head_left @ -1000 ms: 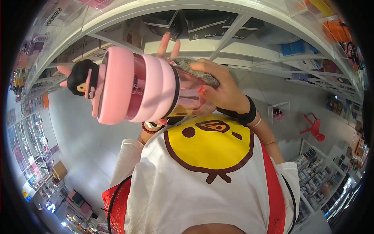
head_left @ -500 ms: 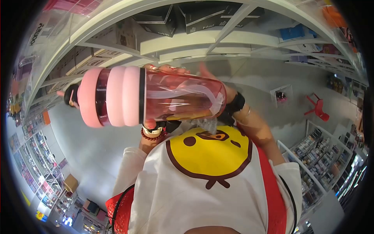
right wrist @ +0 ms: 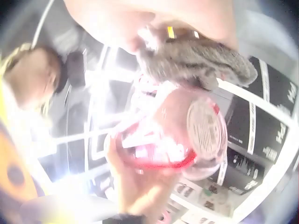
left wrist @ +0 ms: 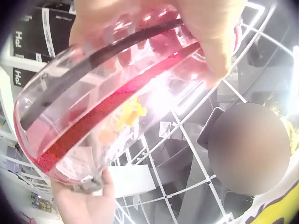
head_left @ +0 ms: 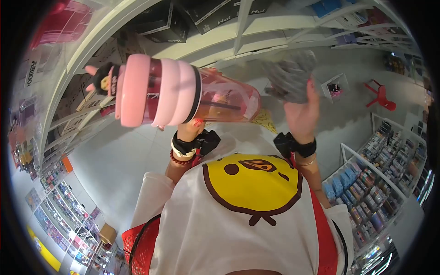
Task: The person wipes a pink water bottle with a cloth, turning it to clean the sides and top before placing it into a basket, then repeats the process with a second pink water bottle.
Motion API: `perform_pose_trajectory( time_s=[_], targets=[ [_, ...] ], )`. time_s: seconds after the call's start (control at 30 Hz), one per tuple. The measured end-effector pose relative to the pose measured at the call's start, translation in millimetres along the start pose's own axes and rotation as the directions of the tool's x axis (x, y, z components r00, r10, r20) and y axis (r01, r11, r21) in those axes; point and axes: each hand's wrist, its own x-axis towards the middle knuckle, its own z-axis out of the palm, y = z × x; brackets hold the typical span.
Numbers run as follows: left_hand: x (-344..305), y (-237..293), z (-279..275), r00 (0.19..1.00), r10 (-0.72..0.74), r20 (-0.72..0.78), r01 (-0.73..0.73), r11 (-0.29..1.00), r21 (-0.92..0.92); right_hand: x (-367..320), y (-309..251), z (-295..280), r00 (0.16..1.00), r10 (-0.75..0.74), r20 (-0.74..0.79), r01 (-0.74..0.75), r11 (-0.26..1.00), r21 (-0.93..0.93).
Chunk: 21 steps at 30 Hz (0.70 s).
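Note:
A clear pink water bottle (head_left: 224,103) with a puffy pink lid section (head_left: 172,94) lies sideways in the head view. A small black-hooded figure with pink ears (head_left: 103,81) sits at its lid end. My left hand (head_left: 189,130) grips the bottle just below the dark ring, fingers wrapped round its far side. To the right, my right hand (head_left: 302,120) holds a grey fuzzy cloth (right wrist: 191,60), blurred in the head view and apart from the bottle. The round label (right wrist: 204,128) on the bottle's base faces the right wrist view.
White shelving (head_left: 256,34) with black boxes (head_left: 208,16) curves across the front. A red chair (head_left: 381,96) stands on the grey floor at the right. Racks of packaged goods (head_left: 366,183) are at the lower right, and more shelves (head_left: 62,213) at the lower left.
The right hand with the cloth went from the bottle's base, under its end, and off to the right. The bottle turned lengthwise, then shifted back up and right in the left hand.

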Motion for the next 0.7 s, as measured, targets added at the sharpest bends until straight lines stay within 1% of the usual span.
perform_pose_trajectory(
  time_s=[0.03, 0.07, 0.1, 0.13, 0.17, 0.2, 0.27, 0.3, 0.4, 0.43, 0.47, 0.53, 0.57, 0.6, 0.67, 0.7],
  targets=[
    [-3, -1, 2, 1.000, 0.001, -0.021, -0.001, 1.000, 0.018, -6, 11, 10, 0.984, -0.175, -0.034, 0.162, 0.960, -0.229],
    [-8, -5, 6, 0.999, 0.003, -0.039, -0.001, 0.999, 0.041, -16, 9, 21, 0.941, -0.233, 0.245, 0.329, 0.799, -0.504],
    [-14, -11, 10, 0.998, 0.008, -0.061, -0.005, 0.999, 0.053, -25, 3, 34, 0.863, -0.257, 0.435, 0.497, 0.587, -0.639],
    [-21, -17, 7, 0.994, 0.006, -0.113, 0.013, 0.987, 0.163, -34, -2, 47, 0.748, -0.270, 0.606, 0.663, 0.337, -0.668],
    [-26, -25, 18, 0.991, -0.015, -0.132, 0.025, 0.997, 0.072, -43, -10, 47, 0.635, -0.327, 0.700, 0.762, 0.116, -0.636],
    [-32, -35, 33, 0.988, -0.040, -0.147, 0.038, 0.999, -0.019, -50, -20, 34, 0.620, -0.337, 0.709, 0.775, 0.123, -0.619],
    [-31, -55, 74, 0.986, 0.001, -0.166, 0.006, 0.999, 0.040, -58, -36, 6, 0.596, -0.358, 0.719, 0.795, 0.134, -0.592],
    [-34, -70, 98, 0.985, 0.011, -0.174, 0.001, 0.998, 0.070, -67, -49, -13, 0.566, -0.352, 0.745, 0.815, 0.102, -0.571],
    [-51, -116, 148, 0.959, -0.121, -0.258, 0.162, 0.976, 0.147, -98, -83, -70, 0.492, -0.315, 0.811, 0.855, -0.003, -0.519],
    [-57, -132, 163, 0.953, -0.174, -0.248, 0.201, 0.976, 0.084, -109, -93, -88, 0.461, -0.287, 0.840, 0.868, -0.048, -0.493],
    [-62, -147, 174, 0.946, -0.240, -0.220, 0.260, 0.963, 0.070, -118, -103, -106, 0.426, -0.257, 0.867, 0.882, -0.097, -0.462],
    [-69, -176, 191, 0.918, -0.365, -0.156, 0.376, 0.925, 0.050, -133, -123, -144, 0.404, -0.279, 0.871, 0.885, -0.122, -0.449],
    [-77, -193, 203, 0.932, -0.341, -0.127, 0.353, 0.931, 0.092, -141, -134, -164, 0.392, -0.289, 0.873, 0.886, -0.138, -0.444],
    [-84, -206, 218, 0.936, -0.346, -0.069, 0.353, 0.927, 0.127, -151, -144, -180, 0.455, -0.412, 0.789, 0.847, -0.074, -0.527],
    [-95, -230, 248, 0.928, -0.369, 0.049, 0.355, 0.916, 0.189, -168, -164, -204, 0.552, -0.620, 0.557, 0.752, 0.082, -0.654],
    [-99, -243, 268, 0.929, -0.347, 0.130, 0.317, 0.926, 0.203, -176, -176, -219, 0.654, -0.609, 0.449, 0.689, 0.233, -0.687]
  ],
)
